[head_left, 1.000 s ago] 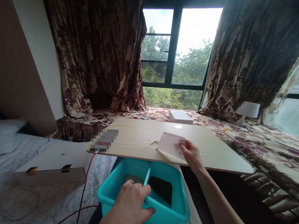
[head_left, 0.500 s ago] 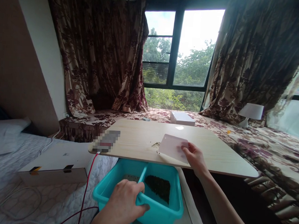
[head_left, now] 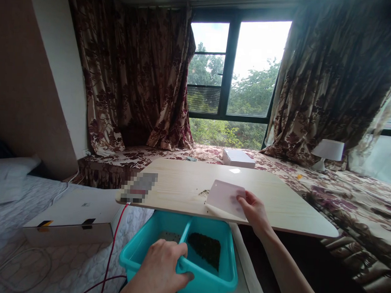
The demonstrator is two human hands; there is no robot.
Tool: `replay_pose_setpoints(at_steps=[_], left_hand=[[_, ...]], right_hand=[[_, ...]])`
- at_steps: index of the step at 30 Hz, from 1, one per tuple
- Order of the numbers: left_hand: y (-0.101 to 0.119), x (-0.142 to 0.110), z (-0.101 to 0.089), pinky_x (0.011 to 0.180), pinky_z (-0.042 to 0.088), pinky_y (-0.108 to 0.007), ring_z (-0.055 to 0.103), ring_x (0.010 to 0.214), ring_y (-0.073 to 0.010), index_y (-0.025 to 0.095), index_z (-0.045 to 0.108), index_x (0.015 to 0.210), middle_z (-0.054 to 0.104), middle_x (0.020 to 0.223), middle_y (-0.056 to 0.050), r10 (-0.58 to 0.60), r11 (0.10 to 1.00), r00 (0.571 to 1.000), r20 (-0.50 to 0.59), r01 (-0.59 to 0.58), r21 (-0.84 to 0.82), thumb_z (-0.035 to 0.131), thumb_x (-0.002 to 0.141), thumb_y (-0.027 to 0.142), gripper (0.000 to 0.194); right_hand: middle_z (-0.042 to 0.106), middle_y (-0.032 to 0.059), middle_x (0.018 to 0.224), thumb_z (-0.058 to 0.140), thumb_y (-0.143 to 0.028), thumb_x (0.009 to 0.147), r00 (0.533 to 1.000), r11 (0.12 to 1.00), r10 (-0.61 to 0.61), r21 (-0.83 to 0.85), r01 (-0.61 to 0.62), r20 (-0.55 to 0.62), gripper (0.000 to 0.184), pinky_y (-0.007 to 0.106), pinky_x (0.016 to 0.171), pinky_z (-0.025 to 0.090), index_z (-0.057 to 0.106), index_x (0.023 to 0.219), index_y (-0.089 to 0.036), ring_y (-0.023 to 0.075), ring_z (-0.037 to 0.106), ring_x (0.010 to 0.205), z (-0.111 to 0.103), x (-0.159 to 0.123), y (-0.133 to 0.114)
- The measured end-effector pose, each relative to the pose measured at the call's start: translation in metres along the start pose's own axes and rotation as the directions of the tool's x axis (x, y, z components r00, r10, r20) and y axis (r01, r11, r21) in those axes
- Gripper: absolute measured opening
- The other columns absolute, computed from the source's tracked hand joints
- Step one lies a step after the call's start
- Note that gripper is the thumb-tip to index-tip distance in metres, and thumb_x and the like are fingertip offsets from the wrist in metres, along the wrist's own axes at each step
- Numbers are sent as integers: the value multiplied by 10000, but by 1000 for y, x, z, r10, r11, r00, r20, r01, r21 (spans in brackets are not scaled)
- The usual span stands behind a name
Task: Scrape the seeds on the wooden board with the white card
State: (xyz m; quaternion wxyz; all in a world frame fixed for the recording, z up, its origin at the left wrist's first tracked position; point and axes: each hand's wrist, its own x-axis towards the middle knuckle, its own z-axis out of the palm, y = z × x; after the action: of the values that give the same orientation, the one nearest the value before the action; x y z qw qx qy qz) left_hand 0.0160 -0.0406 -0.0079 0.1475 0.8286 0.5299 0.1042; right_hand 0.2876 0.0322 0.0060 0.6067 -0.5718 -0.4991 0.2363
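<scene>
My left hand grips the near rim of a teal two-part tub, held just below the front edge of a light wooden table. The tub's right compartment holds dark granular stuff. My right hand pinches a white plastic scraper card, tilted with its lower edge on the table near the front edge. A small patch of dark crumbs lies on the table just left of the card.
A blurred-out object with a red cable sits on the table's left corner. A cardboard box lies on the bed at left. A white box and a white lamp stand on the window seat behind.
The view has tilted up a little. The scraper and my right hand have come slightly nearer the table's front edge; my left hand keeps its hold on the tub.
</scene>
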Motion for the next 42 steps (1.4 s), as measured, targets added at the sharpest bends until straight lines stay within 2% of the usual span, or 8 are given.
replay_pose_setpoints(at_steps=[10,16,24,29,35,39,42], left_hand=[[-4,-1,4,741,334,-301,557,867,-216,246,568,764,646,823,18,1,1000,1000,-4,-1,-7,631,670,363,163],[-2,0,1,752,341,-296,559,881,-216,250,570,779,646,838,22,-14,1000,1000,16,14,13,638,673,371,174],[-2,-2,-2,732,347,-290,562,860,-209,250,564,770,645,828,28,-23,1000,1000,5,23,-5,634,674,364,165],[-2,-1,-2,738,352,-280,564,862,-200,253,570,781,644,825,32,-9,1000,1000,-7,9,-16,629,681,355,155],[-4,-3,-7,732,358,-273,570,861,-195,259,577,787,644,812,34,-37,999,999,-23,36,-37,634,682,370,163],[-6,-4,-10,705,351,-268,574,839,-189,262,573,782,642,799,34,-50,998,998,-41,48,-41,638,682,381,168],[-5,-4,-11,699,348,-265,576,839,-194,259,571,773,644,799,27,-50,998,998,-36,49,-36,632,688,383,163]], right_hand=[[700,74,784,573,-332,661,998,999,-36,-14,36,-42,280,257,525,476,655,850,-143,185,626,668,6,9,1],[703,66,760,576,-318,657,1000,1000,-6,-1,6,9,254,251,516,477,660,832,-155,179,629,646,8,9,-3],[709,70,784,591,-337,656,1000,1000,-15,-16,14,-26,278,254,518,475,666,852,-154,191,638,663,-6,-2,-7],[714,62,783,612,-341,643,996,999,33,9,-33,-89,285,259,519,482,665,857,-160,191,642,651,-21,-16,-8],[724,80,817,643,-389,627,996,993,87,81,-84,-35,351,270,504,494,673,897,-167,203,655,640,-25,-19,5],[721,76,778,646,-416,608,994,989,110,99,-110,10,372,276,507,496,677,885,-169,216,659,655,-20,-14,19],[718,72,792,638,-402,620,996,992,85,97,-85,7,360,280,528,496,673,889,-165,213,655,670,-13,-12,17]])
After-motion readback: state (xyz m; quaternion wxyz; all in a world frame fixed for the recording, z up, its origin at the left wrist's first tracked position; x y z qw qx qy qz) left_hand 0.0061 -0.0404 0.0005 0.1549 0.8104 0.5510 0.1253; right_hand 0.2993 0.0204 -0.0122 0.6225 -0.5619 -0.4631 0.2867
